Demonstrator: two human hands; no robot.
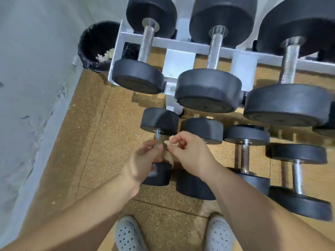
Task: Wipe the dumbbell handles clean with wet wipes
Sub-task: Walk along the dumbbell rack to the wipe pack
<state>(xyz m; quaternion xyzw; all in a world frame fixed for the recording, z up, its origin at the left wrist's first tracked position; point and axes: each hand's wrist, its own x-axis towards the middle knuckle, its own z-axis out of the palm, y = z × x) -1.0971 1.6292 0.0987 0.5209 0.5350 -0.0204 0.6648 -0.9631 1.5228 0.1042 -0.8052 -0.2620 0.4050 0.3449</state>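
A small black dumbbell (pixel 159 121) with a chrome handle (pixel 158 137) lies on the floor in the lower row, leftmost. My left hand (pixel 143 160) curls round that handle from the left. My right hand (pixel 188 151) pinches a small crumpled whitish wet wipe (pixel 167 142) just right of the handle. The dumbbell's near head (pixel 159 175) shows below my left hand. Most of the handle is hidden by my fingers.
More small dumbbells (pixel 246 156) lie to the right on the tan floor (pixel 101 142). Three larger dumbbells (pixel 208 87) sit on a white rack (pixel 179 57) above. A black bin (pixel 96 46) with used wipes stands by the wall at left. My grey shoes (pixel 126 234) are below.
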